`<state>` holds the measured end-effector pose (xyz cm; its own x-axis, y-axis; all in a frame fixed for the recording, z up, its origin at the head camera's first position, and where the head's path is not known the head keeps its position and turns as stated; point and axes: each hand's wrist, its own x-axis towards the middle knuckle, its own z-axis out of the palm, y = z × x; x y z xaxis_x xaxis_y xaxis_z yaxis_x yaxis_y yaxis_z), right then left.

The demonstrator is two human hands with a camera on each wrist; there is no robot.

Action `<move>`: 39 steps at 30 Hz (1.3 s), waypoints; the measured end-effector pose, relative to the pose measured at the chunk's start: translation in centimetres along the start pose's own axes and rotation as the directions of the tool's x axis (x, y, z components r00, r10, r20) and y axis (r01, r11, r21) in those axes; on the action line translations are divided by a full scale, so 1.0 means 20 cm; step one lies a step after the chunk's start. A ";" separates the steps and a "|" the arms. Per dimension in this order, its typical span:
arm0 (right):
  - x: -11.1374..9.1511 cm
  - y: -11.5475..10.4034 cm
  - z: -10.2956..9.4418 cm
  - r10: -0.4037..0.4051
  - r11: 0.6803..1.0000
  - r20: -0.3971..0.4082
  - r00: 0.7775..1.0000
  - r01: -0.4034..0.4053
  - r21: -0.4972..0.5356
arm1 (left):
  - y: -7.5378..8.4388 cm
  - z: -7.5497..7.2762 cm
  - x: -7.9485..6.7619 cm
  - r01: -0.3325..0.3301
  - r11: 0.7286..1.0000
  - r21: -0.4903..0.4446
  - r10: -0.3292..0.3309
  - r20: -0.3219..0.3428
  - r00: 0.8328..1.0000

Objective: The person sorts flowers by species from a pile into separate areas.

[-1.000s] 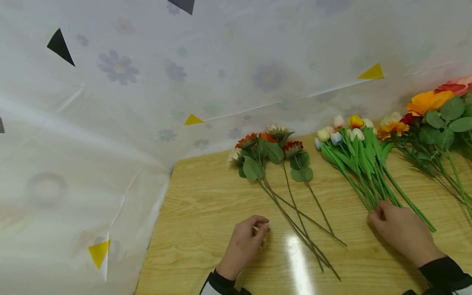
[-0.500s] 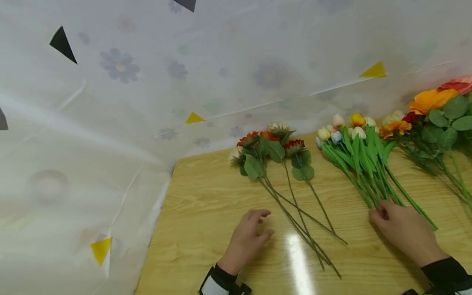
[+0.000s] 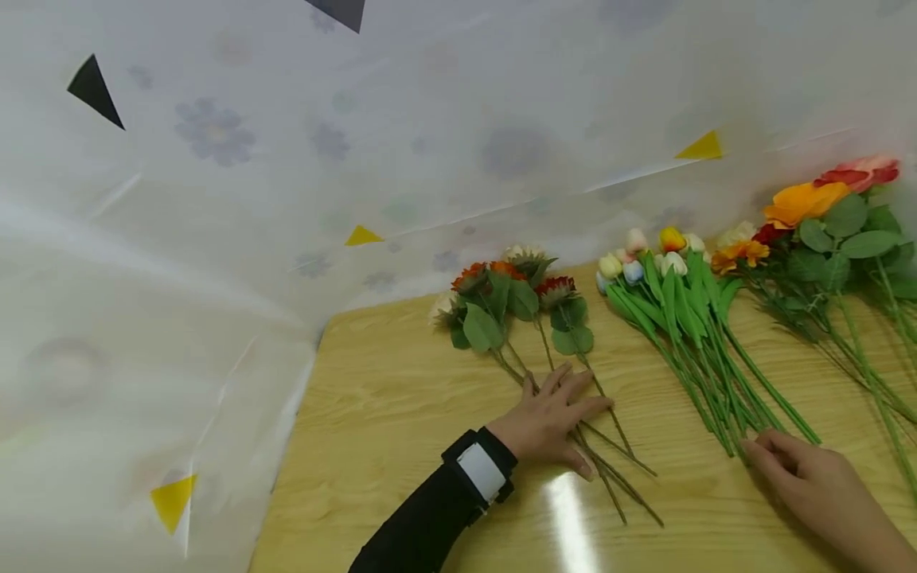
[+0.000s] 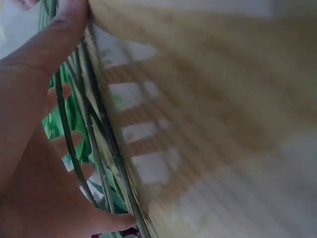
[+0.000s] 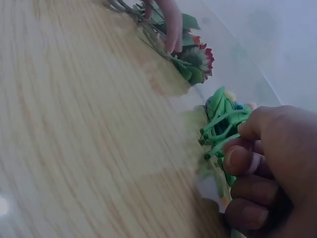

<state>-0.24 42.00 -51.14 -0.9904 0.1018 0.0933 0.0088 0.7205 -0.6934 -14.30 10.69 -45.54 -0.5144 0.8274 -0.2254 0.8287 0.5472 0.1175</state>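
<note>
My left hand (image 3: 548,418) lies with fingers spread across the thin stems of several artificial flowers (image 3: 481,325) with red, orange and cream heads. In the left wrist view its thumb (image 4: 57,37) extends over the dark green stems (image 4: 91,124). My right hand (image 3: 817,477) is beside the lower stem ends of the artificial tulips (image 3: 688,318), which lie bunched on the table. Its fingers (image 5: 252,191) are loosely curled, and I see nothing clearly held between them. Whether the fingertips touch a tulip stem is hard to tell.
More artificial flowers (image 3: 834,247), orange, red and pink with leafy stems, lie at the right. The wood-grain table (image 3: 372,414) ends on the left at a pale flower-patterned sheet (image 3: 143,318). This sheet also rises behind the table's back edge.
My left hand has moved forward and right from bare table onto the flower stems, its fingers spreading. My right hand has drawn back from the tulip stems to their ends. The view shifted slightly.
</note>
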 end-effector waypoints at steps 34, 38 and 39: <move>0.01 0.05 0.00 0.066 0.998 0.080 0.995 -0.065 -0.010 | -0.14 0.11 -0.27 -0.050 0.999 0.021 0.054 -0.293 0.955; 0.02 0.05 0.00 0.066 0.998 0.092 0.994 -0.064 -0.018 | -0.15 0.11 -0.28 -0.057 0.998 0.009 0.058 -0.285 0.957; 0.03 0.05 0.00 0.066 0.998 0.094 0.993 -0.064 -0.020 | -0.16 0.11 -0.28 -0.058 0.998 0.007 0.057 -0.286 0.956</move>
<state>-0.78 42.79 -51.83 -0.9962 0.0843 -0.0203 0.0753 0.7261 -0.6834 -13.48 4.02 -46.82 -0.5078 0.8588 0.0679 0.8584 0.4978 0.1237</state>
